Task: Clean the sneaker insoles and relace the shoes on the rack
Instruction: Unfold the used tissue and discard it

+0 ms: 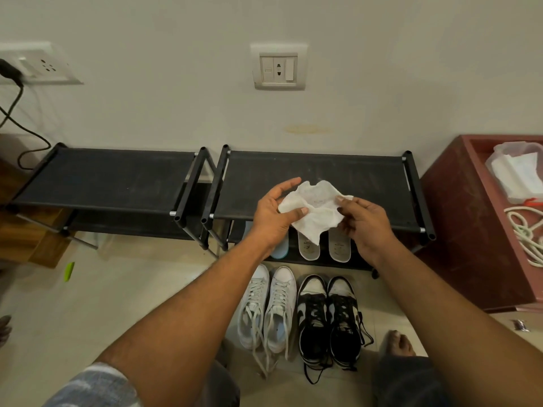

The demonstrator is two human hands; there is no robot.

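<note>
Fingers [289, 183] of left hand [271, 214] and right hand [364, 221] pinch a crumpled white wipe [311, 207] between them. Likely the insole-cleaning step; next, press it onto 1 of the insoles [308, 248] below.

On the floor [132, 304] a white sneaker pair [269, 309] stands just beside a black-and-white pair [327, 318]; behind them, pale insoles [309, 248] lie on the black rack [293, 168]'s lower shelf

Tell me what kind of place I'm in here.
Probably a home entryway or room corner for shoes: a low black shoe rack against a wall with a socket plate, white sneakers and black-and-white sneakers on the tiled floor.
</note>
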